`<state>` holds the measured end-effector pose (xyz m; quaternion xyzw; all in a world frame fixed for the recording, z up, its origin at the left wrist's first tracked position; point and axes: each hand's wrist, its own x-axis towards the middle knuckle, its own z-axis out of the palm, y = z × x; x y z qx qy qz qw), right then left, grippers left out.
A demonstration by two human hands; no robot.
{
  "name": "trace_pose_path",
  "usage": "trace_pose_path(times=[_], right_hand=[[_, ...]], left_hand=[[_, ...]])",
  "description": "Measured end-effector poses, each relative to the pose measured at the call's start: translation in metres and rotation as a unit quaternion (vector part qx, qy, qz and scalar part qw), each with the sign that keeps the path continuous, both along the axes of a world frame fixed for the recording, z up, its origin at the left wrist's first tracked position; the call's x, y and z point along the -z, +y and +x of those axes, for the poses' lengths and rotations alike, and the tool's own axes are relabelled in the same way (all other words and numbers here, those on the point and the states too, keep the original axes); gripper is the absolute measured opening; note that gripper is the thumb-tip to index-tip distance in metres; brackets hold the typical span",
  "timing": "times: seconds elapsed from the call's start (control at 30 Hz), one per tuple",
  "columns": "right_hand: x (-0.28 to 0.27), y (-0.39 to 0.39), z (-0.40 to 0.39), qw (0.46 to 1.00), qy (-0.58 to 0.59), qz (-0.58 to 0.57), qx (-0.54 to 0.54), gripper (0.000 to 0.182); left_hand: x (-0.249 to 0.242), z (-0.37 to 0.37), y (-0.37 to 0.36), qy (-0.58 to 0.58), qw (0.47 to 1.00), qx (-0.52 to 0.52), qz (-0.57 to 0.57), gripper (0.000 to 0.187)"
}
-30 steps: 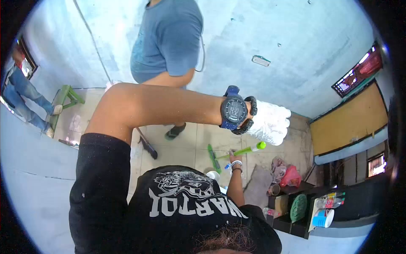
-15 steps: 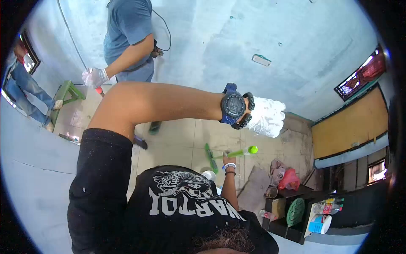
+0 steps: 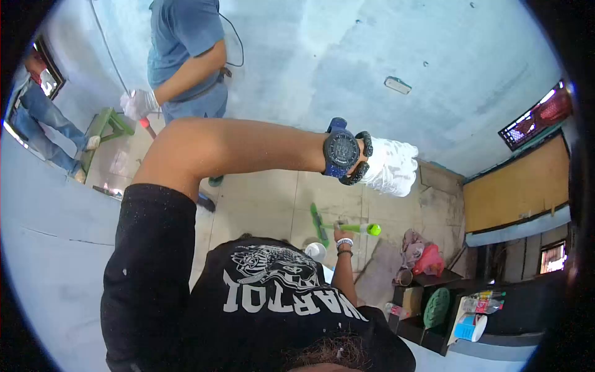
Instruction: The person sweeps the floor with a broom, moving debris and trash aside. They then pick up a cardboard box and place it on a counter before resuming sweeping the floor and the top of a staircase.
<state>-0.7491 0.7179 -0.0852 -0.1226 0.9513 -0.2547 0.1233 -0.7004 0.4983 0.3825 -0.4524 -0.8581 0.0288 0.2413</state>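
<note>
My left hand (image 3: pixel 392 167), in a white glove, is raised across the view at the end of a forearm with a dark watch (image 3: pixel 342 152) and a black bracelet. Its fingers are curled; anything inside them is hidden. Lower down, my right hand (image 3: pixel 343 234), with bands at the wrist, is closed round the lime handle (image 3: pixel 362 229) of a green T-shaped tool. The tool's crossbar head (image 3: pixel 319 224) shows left of this hand. Close to it, a white round container (image 3: pixel 315 251) is partly hidden by my black shirt (image 3: pixel 273 297).
A co-worker in blue (image 3: pixel 189 56) stands by the pale blue wall (image 3: pixel 322 62), a gloved hand near a red handle (image 3: pixel 146 124). Another person's legs (image 3: pixel 46 127) are beside a green stool (image 3: pixel 110 129). Cloths and a red bag (image 3: pixel 429 260) lie near a dark shelf with bottles (image 3: pixel 483 302).
The view has shifted slightly. The green tool and my right hand appear a little lower and further right. My left hand keeps nearly the same pose.
</note>
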Motion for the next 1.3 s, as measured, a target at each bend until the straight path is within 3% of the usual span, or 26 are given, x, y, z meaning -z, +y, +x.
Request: trace_pose_path(times=[0.1, 0.13, 0.2, 0.23, 0.3, 0.33, 0.37, 0.43, 0.47, 0.5, 0.53, 0.57, 0.6, 0.63, 0.67, 0.7, 0.73, 0.8, 0.87, 0.9, 0.93, 1.03, 1.1, 1.2, 1.3], right_hand=[[0.007, -0.012, 0.005, 0.990, -0.051, 0.129, -0.033, 0.035], [-0.029, -0.022, 0.020, 0.990, -0.052, 0.122, -0.047, 0.038], [-0.044, -0.043, 0.025, 0.990, -0.043, 0.119, -0.064, 0.045], [-0.022, -0.043, 0.014, 0.990, -0.013, 0.119, -0.079, 0.045], [0.033, -0.045, -0.004, 0.984, 0.070, 0.114, -0.118, 0.041], [0.042, -0.056, 0.003, 0.985, 0.078, 0.092, -0.126, 0.040], [0.044, -0.068, 0.009, 0.985, 0.085, 0.070, -0.135, 0.039], [0.027, -0.097, 0.015, 0.983, 0.107, 0.023, -0.149, 0.038], [0.008, -0.110, 0.014, 0.980, 0.123, -0.001, -0.155, 0.037], [-0.017, -0.118, 0.016, 0.976, 0.141, -0.024, -0.161, 0.036], [-0.087, -0.144, 0.038, 0.994, -0.001, -0.022, -0.106, 0.036], [-0.083, -0.158, 0.045, 0.979, 0.120, -0.043, -0.158, 0.033], [-0.063, -0.172, 0.045, 0.965, 0.152, -0.111, -0.184, 0.036], [-0.066, -0.192, 0.049, 0.961, 0.120, -0.140, -0.208, 0.037], [-0.077, -0.212, 0.055, 0.955, 0.087, -0.170, -0.229, 0.037], [-0.090, -0.232, 0.058, 0.931, 0.122, -0.242, -0.244, 0.036], [-0.119, -0.249, 0.055, 0.935, -0.021, -0.230, -0.270, 0.040], [-0.104, -0.284, 0.040, 0.915, -0.047, -0.264, -0.300, 0.027], [-0.076, -0.317, 0.021, 0.918, -0.063, -0.211, -0.329, 0.040], [-0.045, -0.337, 0.010, 0.910, -0.022, -0.237, -0.340, 0.039], [-0.050, -0.354, -0.001, 0.909, -0.080, -0.246, -0.326, 0.036], [-0.039, -0.404, -0.044, 0.908, -0.087, -0.277, -0.302, 0.035], [0.023, -0.442, -0.064, 0.919, -0.089, -0.286, -0.258, 0.010], [0.034, -0.446, -0.111, 0.944, -0.021, -0.251, -0.214, 0.010], [0.064, -0.438, -0.158, 0.956, -0.029, -0.214, -0.200, 0.014]], left_hand=[[0.004, 0.020, -0.025, -0.049, 0.999, -0.024, 0.000, 0.029], [0.007, 0.028, -0.032, -0.078, 0.996, -0.039, -0.003, 0.030], [0.019, 0.040, -0.037, -0.160, 0.985, -0.065, 0.018, 0.030], [0.030, 0.045, -0.037, -0.218, 0.971, -0.063, 0.071, 0.031], [0.076, 0.058, -0.038, -0.386, 0.851, 0.028, 0.356, 0.032], [0.097, 0.069, -0.037, -0.373, 0.828, 0.037, 0.416, 0.029], [0.163, 0.063, -0.032, -0.347, 0.817, 0.025, 0.459, 0.024], [0.143, 0.085, -0.044, -0.296, 0.826, 0.004, 0.481, 0.017], [0.145, 0.090, -0.047, -0.421, 0.668, -0.012, 0.613, 0.014], [0.150, 0.092, -0.054, -0.403, 0.580, -0.021, 0.708, 0.014], [0.152, 0.095, -0.065, -0.315, 0.586, -0.040, 0.745, 0.010], [0.152, 0.105, -0.080, -0.300, 0.565, -0.082, 0.764, 0.007], [0.153, 0.117, -0.096, -0.286, 0.543, -0.124, 0.780, 0.004], [0.153, 0.126, -0.114, -0.218, 0.555, -0.174, 0.784, 0.008], [0.132, 0.138, -0.123, -0.233, 0.425, -0.071, 0.872, 0.017], [0.124, 0.146, -0.135, -0.188, 0.463, -0.101, 0.860, 0.023], [0.108, 0.139, -0.132, -0.042, 0.396, -0.169, 0.901, 0.026], [0.088, 0.138, -0.161, -0.092, 0.552, 0.001, 0.829, 0.024], [0.071, 0.126, -0.176, -0.137, 0.571, 0.025, 0.809, 0.029], [0.068, 0.110, -0.179, -0.120, 0.588, 0.016, 0.800, 0.033], [0.065, 0.089, -0.178, -0.096, 0.608, -0.039, 0.787, 0.033], [0.078, 0.009, -0.173, -0.024, 0.655, -0.238, 0.717, 0.032], [0.098, -0.027, -0.181, -0.044, 0.597, -0.299, 0.743, 0.033], [0.123, -0.084, -0.211, -0.060, 0.597, -0.277, 0.750, 0.034], [0.126, -0.135, -0.228, -0.112, 0.518, -0.227, 0.817, 0.035]])
